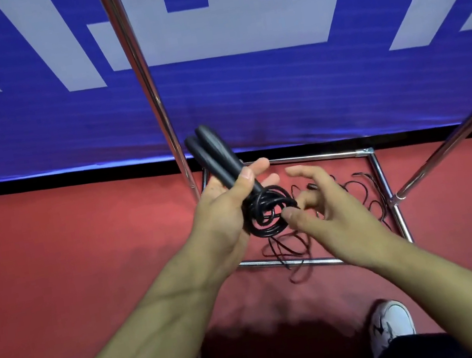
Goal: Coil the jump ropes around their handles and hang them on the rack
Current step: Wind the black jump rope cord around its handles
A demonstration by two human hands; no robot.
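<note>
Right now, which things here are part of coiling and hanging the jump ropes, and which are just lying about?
Part of the job:
- left hand gripping the handles
- coiled rope
- right hand, thumb at the coil
- loose rope on the floor
- rack

Lying about:
- blue banner
- white shoe

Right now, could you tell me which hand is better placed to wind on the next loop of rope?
The right hand: its fingers already pinch the coil, while the left hand grips both handles.
</note>
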